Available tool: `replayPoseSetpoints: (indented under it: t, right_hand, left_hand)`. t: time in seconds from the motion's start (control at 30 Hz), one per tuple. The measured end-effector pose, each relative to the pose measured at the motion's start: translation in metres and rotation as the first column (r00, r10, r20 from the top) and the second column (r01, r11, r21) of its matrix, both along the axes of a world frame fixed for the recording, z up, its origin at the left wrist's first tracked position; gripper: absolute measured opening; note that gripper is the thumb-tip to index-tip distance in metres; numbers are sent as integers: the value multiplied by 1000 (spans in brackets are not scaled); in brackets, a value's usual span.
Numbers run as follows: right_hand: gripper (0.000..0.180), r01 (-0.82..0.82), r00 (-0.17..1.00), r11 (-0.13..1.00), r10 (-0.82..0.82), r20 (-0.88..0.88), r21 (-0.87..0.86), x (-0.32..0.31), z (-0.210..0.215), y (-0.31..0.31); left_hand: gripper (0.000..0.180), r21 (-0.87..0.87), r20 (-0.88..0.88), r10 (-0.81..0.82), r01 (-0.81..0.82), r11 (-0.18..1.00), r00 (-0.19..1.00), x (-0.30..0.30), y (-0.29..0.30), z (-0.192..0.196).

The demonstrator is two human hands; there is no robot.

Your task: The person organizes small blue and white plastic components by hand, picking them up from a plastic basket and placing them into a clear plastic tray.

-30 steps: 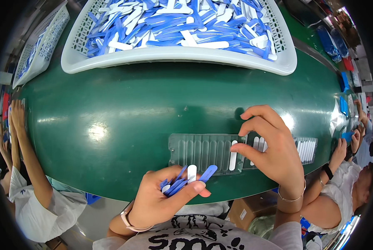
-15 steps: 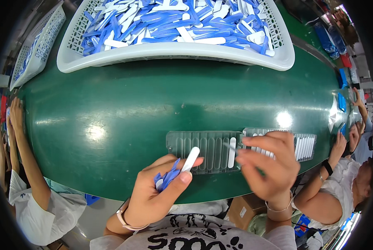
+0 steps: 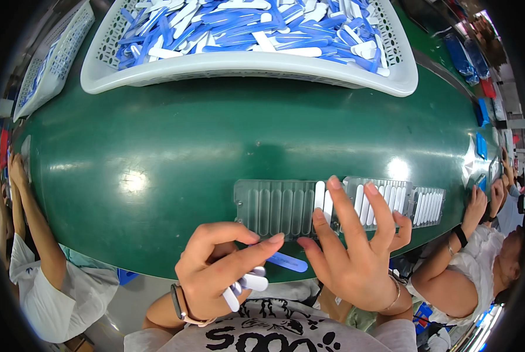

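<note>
My left hand pinches a flat, round-ended stick, blue face up, between thumb and forefinger. Several more such sticks, white and blue, are gathered in its curled lower fingers. A clear plastic tray with long slots lies just beyond. White sticks sit at its right end, and the slots to their left are bare. My right hand spreads over that end, fingers apart, with a fingertip by the leftmost white stick. Its fingers partly cover a second slotted tray holding white sticks.
Across the green table stands a white basket heaped with blue and white sticks. Another filled tray lies at the right. A second basket is at the far left. Other people's hands work at both sides.
A white stick now lies in the slot left of the earlier one. My right hand has opened and spread. My left hand has turned, now pinching a blue-faced stick instead of a white-faced one.
</note>
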State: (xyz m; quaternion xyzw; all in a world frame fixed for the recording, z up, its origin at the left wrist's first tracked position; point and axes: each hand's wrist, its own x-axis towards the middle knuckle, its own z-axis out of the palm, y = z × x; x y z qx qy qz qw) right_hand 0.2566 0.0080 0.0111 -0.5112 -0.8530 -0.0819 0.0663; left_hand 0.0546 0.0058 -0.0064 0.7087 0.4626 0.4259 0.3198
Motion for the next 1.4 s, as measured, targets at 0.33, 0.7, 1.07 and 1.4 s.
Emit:
replayPoseSetpoints:
  t: [0.33, 0.7, 1.07, 1.4]
  right_hand:
    - [22, 29, 989, 996, -42, -141, -88, 5, 2, -5]
    - [34, 63, 998, 994, -62, 18, -88, -1, 1, -5]
    - [38, 1, 994, 977, -23, -103, -214, 7, 10, -10]
    - [27, -193, 425, 949, -148, -893, -248, -11, -4, -9]
  left_hand:
    - [42, 21, -22, 12, -11, 1000, 1000, -1, -2, 0]
    - [61, -37, -12, -45, 45, 998, 999, 2, -2, 3]
    - [53, -45, 8, -15, 15, 999, 1000, 7, 2, -4]
    - [39, -64, -16, -48, 47, 997, 999, 8, 0, -1]
